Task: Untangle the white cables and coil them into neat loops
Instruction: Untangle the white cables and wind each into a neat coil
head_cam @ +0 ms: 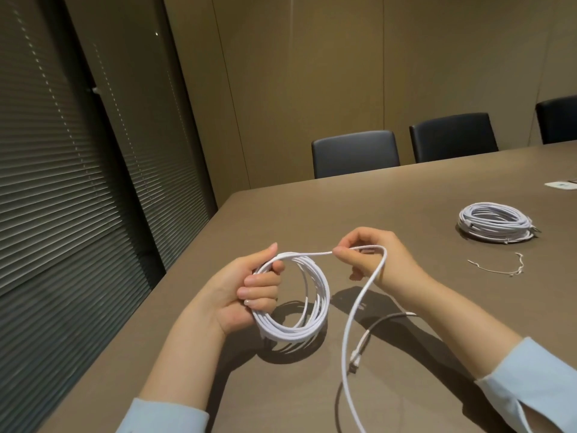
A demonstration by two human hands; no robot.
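Note:
My left hand [246, 292] grips a coil of white cable [312, 320] of several loops, held upright just above the brown table [406, 195]. A strand runs from the coil's top to my right hand [371, 254], which pinches it between thumb and fingers. From there the loose white cable [349, 332] drops over the back of that hand, down across the table and off the bottom edge of the view. A cable end with a plug [356, 360] lies on the table beside it. A second white coil [496, 223] lies flat at the right.
A thin pale tie [499, 267] lies near the flat coil. A small white card [560, 185] sits at the far right. Three dark chairs [356, 151] stand behind the table. The table's left edge runs close to my left arm, with blinds beyond it.

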